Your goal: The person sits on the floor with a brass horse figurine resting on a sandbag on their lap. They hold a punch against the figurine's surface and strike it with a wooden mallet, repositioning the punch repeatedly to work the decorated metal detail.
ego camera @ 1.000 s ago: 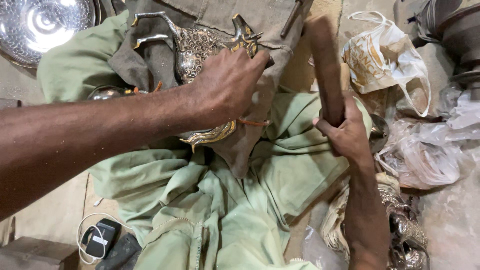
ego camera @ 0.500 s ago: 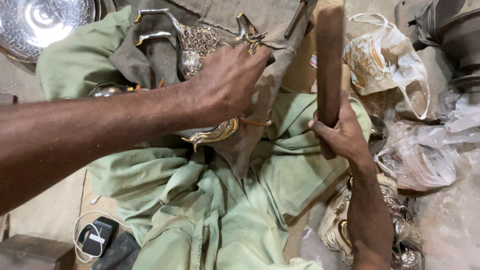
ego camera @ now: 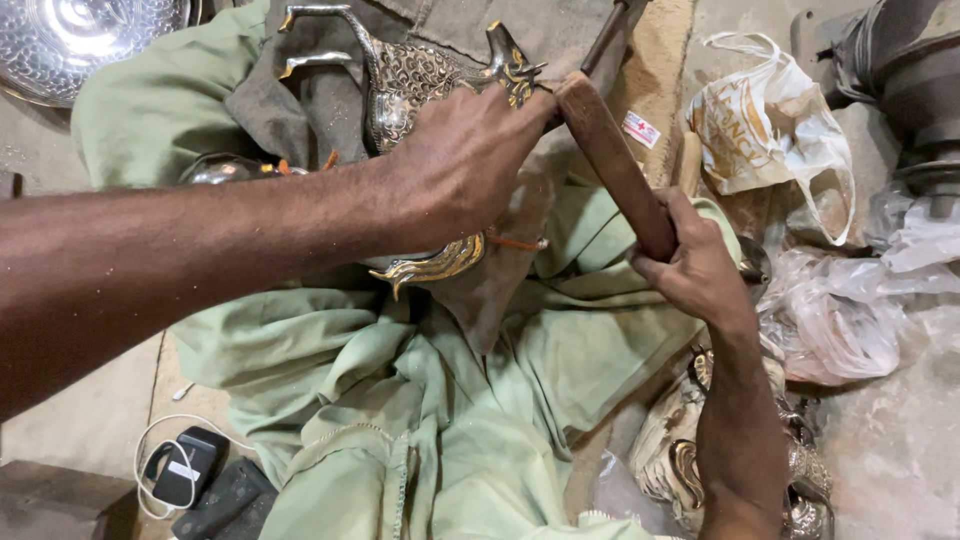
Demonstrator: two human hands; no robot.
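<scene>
Now the left hand [ego camera: 465,165] presses down on an ornate metal bird [ego camera: 405,85], with the fingers curled over its body near the gilded head. The bird lies on a grey cloth [ego camera: 300,95] over a green cloth [ego camera: 400,400] that is spread in folds. The right hand [ego camera: 695,270] is clenched around the lower end of a wooden stick [ego camera: 610,160]. The stick is tilted, and its upper end touches the bird just beside the left fingers. At the upper left is a silver plate [ego camera: 70,40]. At the right lie plastic bags [ego camera: 770,130], and at the bottom left a phone [ego camera: 185,465] with a white cable.
</scene>
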